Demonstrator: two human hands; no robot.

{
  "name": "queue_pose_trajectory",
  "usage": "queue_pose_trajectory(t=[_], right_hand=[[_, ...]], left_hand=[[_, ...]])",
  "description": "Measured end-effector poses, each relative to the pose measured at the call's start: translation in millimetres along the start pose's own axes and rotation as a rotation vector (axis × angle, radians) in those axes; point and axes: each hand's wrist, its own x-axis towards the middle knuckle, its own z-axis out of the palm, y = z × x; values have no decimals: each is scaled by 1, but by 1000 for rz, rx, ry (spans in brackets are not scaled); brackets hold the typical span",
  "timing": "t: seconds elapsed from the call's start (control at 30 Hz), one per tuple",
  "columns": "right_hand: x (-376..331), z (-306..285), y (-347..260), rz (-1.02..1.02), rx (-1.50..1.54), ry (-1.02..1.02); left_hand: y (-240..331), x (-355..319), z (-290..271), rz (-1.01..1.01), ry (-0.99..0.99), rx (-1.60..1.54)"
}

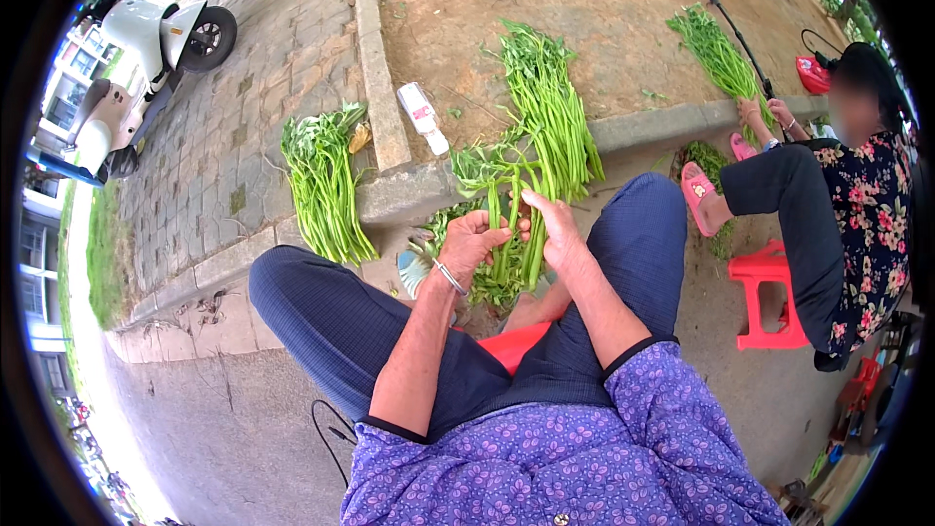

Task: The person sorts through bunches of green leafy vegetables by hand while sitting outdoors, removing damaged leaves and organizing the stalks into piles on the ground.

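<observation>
Both hands, left hand (471, 242) and right hand (557, 234), grasp the green vegetable stalks (511, 224) between them, whose long axis runs away from the body toward the concrete curb (643, 125).

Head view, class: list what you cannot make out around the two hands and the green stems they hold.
- Lower ends of the green stems: hidden behind the left hand and right hand.
- Stool: only a red patch shows between the knees.
- Plastic bottle on the soil: label too small to read.
- Scooter: bent and cut off by the fisheye rim.
- Other person's hand: partly buried in another bundle.
</observation>
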Motion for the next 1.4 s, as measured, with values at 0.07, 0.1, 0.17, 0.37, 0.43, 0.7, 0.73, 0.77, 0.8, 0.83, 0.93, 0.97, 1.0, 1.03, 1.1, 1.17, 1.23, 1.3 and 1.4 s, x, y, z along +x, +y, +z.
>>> queue_pose_trajectory(t=[0.07,0.1,0.17,0.37,0.43,0.7,0.73,0.77,0.8,0.83,0.93,0.97,1.0,1.03,1.1,1.17,1.23,1.3,1.4], right_hand=[[-1,2,-3,-3,-19,-31],[-2,3,-4,-8,-28,-46],[-4,5,-5,-4,-56,-53],[-4,-3,-17,-61,-62,-28],[-3,-7,-21,-66,-24,-44],[4,-22,-27,-53,61,-64],[5,-23,-27,-55,58,-64],[5,-23,-27,-58,55,-64],[4,-20,-28,-59,51,-66],[2,-18,-29,-50,33,-65],[-3,-12,-30,-32,-1,-75],[-3,-11,-28,-30,0,-88],[-3,-10,-27,-29,-1,-101],[-2,-8,-25,-20,-5,-112],[-2,-5,-21,-4,-45,-121],[-2,-1,-19,5,-68,-150],[-2,1,-16,36,-111,-119],[0,1,-13,42,-135,-104],[1,-1,-10,49,-137,-105]], left_hand=[[1,-2,0,-3,-8,14],[2,-2,1,-3,-14,21],[-2,-1,0,12,-22,29],[9,-1,-17,37,80,-221],[12,-1,-31,86,65,-328],[22,-4,-53,181,-67,-647],[25,-5,-51,203,-65,-597],[27,-5,-49,224,-63,-547],[29,-7,-46,247,-59,-499],[29,-9,-43,211,-45,-425],[26,-10,-32,111,-10,-244],[24,-9,-26,82,-1,-210],[22,-8,-20,55,8,-177],[19,-7,-14,62,39,-124],[13,-6,-6,67,21,-16],[8,-6,3,90,23,54],[4,-4,4,79,12,145],[5,-4,7,102,10,216],[10,-9,12,124,-50,215]])
